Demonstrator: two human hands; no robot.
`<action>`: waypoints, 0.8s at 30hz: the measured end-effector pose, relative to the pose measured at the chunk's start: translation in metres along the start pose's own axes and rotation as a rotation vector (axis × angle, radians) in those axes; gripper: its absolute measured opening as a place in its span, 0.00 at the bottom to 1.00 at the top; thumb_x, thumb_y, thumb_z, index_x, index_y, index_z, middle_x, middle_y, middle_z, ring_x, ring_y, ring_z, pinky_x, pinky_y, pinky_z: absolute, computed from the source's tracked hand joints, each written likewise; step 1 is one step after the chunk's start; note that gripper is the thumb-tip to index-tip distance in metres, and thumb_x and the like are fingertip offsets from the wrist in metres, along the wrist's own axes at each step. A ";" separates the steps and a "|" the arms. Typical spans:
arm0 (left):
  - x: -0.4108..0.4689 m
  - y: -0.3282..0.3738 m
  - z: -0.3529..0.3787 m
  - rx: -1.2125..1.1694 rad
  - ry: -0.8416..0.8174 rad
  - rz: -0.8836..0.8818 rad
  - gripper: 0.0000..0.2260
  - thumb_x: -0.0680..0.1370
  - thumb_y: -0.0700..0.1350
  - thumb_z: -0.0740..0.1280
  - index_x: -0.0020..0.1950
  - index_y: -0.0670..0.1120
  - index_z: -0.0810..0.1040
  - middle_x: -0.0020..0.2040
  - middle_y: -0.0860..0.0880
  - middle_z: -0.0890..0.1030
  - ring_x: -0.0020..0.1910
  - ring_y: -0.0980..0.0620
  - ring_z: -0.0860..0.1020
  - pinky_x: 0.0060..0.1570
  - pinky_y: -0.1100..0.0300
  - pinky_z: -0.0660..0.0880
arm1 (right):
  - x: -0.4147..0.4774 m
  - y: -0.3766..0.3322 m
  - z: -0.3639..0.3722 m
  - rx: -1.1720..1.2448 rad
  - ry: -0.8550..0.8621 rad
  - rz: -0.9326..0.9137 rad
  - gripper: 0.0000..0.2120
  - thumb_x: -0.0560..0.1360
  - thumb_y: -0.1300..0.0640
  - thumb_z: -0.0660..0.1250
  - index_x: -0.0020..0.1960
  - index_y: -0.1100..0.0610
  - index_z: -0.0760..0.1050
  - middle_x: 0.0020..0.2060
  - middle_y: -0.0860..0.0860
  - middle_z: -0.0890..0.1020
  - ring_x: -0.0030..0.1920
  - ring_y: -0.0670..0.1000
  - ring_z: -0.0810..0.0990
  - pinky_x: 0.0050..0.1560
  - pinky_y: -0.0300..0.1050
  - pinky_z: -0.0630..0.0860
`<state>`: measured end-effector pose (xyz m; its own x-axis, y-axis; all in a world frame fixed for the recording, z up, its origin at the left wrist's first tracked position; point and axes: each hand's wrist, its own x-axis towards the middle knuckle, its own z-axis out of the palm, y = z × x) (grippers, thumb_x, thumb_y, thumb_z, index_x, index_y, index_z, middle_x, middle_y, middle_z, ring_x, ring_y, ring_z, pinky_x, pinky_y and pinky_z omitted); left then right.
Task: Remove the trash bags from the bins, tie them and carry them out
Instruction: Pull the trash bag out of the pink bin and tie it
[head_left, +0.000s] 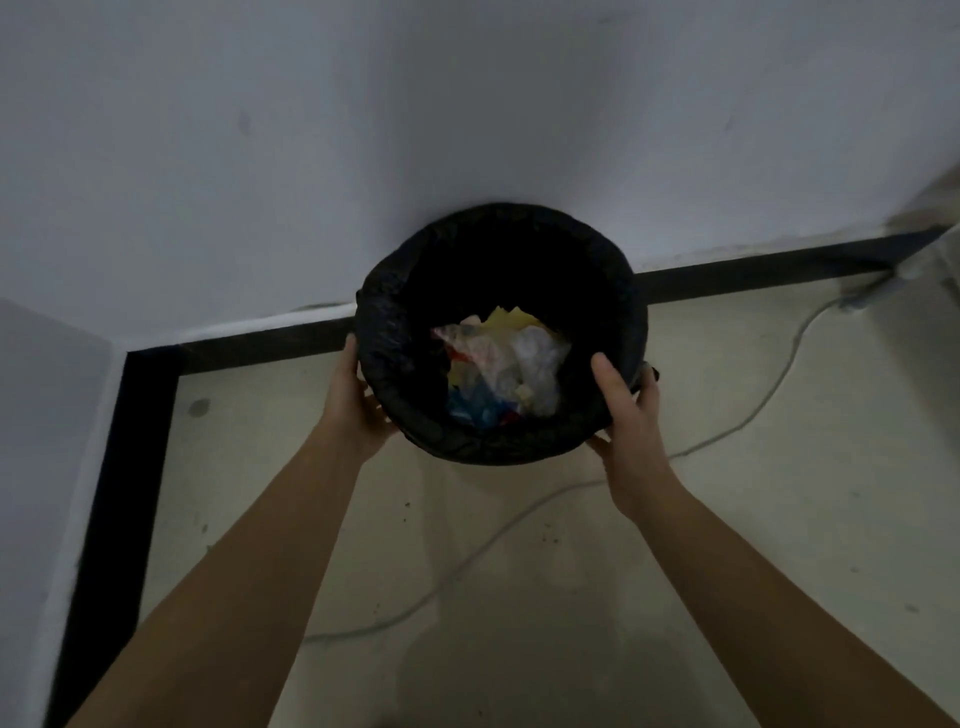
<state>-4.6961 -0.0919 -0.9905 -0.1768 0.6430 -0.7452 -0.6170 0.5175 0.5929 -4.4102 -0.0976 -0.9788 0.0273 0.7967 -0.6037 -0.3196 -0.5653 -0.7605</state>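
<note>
Black trash bag (400, 312), thin, soft, likely light, sits in bin on floor (519, 571) at far wall (467, 104). My left grip (353, 400) and right grip (626, 415) both curl round rolled rim; best hold there.

dim, bluish cast | no hard shadows | soft, slight blur | wide-angle bending at edges
</note>
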 end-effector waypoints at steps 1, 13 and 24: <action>0.003 -0.003 0.003 -0.028 -0.069 0.062 0.28 0.80 0.65 0.59 0.67 0.46 0.79 0.69 0.42 0.77 0.65 0.41 0.78 0.63 0.42 0.74 | 0.006 0.003 -0.001 0.010 0.016 -0.044 0.52 0.63 0.39 0.78 0.79 0.45 0.55 0.70 0.50 0.73 0.65 0.50 0.77 0.64 0.55 0.77; -0.004 0.061 0.041 0.289 -0.132 0.196 0.27 0.77 0.65 0.64 0.63 0.44 0.81 0.59 0.42 0.84 0.57 0.44 0.83 0.54 0.50 0.78 | 0.044 -0.064 -0.015 0.041 -0.194 0.016 0.27 0.69 0.40 0.76 0.59 0.57 0.82 0.50 0.54 0.87 0.50 0.53 0.86 0.54 0.50 0.82; -0.050 0.069 0.069 1.275 0.503 1.071 0.10 0.74 0.52 0.75 0.45 0.45 0.84 0.39 0.46 0.81 0.41 0.47 0.78 0.41 0.59 0.70 | 0.023 -0.098 0.013 -0.296 0.118 -0.596 0.29 0.77 0.50 0.66 0.75 0.49 0.62 0.48 0.53 0.82 0.45 0.49 0.82 0.48 0.43 0.80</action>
<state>-4.6765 -0.0493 -0.8914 -0.4230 0.8741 0.2385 0.8203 0.2577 0.5105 -4.3905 -0.0208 -0.9151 0.2276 0.9712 -0.0700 0.0546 -0.0845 -0.9949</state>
